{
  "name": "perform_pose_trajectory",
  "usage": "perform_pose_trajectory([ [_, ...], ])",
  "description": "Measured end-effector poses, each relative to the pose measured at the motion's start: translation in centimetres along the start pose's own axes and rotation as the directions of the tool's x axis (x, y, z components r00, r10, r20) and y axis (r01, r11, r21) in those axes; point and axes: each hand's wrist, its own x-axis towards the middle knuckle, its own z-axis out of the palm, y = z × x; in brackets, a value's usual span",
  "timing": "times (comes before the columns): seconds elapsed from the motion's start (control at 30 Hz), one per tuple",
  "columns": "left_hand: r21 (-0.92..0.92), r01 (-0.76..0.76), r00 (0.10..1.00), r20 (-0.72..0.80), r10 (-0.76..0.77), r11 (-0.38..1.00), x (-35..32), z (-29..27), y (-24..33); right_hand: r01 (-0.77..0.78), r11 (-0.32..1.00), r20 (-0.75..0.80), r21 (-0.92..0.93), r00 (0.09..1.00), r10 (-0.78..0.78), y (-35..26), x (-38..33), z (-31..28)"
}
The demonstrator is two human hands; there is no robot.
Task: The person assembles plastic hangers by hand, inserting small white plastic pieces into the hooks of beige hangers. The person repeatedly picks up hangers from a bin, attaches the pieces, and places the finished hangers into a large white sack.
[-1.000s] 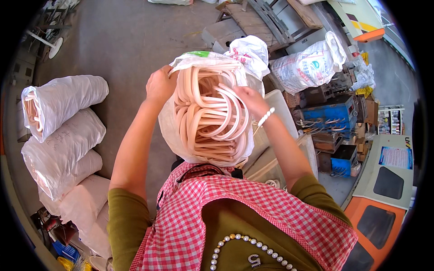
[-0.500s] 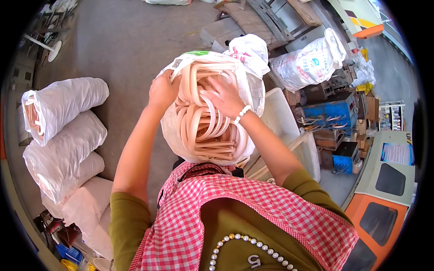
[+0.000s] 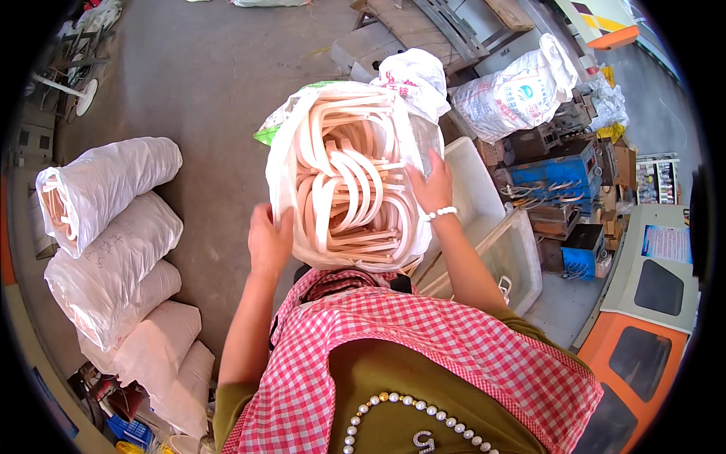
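A white woven plastic bag [image 3: 281, 163] stands upright in front of me, its mouth wide open. Curved, pale peach, hook-like plastic pieces [image 3: 355, 181] fill it in nested stacks. Beside the bag's lower left side is my left hand [image 3: 270, 240], thumb and forefinger apart, the thumb against the plastic; its other fingers are partly hidden. My right hand [image 3: 434, 188], with a white bead bracelet [image 3: 440, 213] at the wrist, lies open along the right rim, thumb spread from the fingers. Neither hand holds any of the curved pieces.
Several filled white sacks [image 3: 125, 234] are stacked at the left. Pale plastic bins [image 3: 473, 178] stand right of the bag. Farther right are another sack [image 3: 514, 94], blue metal equipment [image 3: 556, 178] and an orange-and-grey machine [image 3: 628, 356]. A wooden bench [image 3: 412, 26] is at the back.
My right hand has come out from among the curved pieces to the bag's right rim. My left hand has moved down from the upper left rim to the lower left side.
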Motion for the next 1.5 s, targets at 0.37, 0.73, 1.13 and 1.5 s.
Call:
perform_pose_trajectory([
  [0.37,-0.83,0.488,0.79,0.289,-0.541,0.27,-0.2,1.5,0.1,-0.582,0.558,0.365,0.592,0.811,0.457,0.1,-1.0,2.6],
  [0.73,-0.766,0.275,0.921,0.036,-0.387,0.582,-3.1,-6.5,1.0,-0.586,0.41,0.622,0.699,0.781,0.056,-6.8,0.9,-4.4],
  [1.13,-0.719,0.35,0.91,0.11,-0.399,0.6,-5.9,-1.2,-0.4,-0.609,0.584,0.714,0.536,0.697,0.071,-3.3,-2.9,0.5],
  [1.5,-0.719,0.189,0.978,0.079,-0.192,0.669,-9.2,-9.0,1.1,-0.503,0.531,0.529,0.682,0.841,0.117,-7.2,-5.5,-8.3],
])
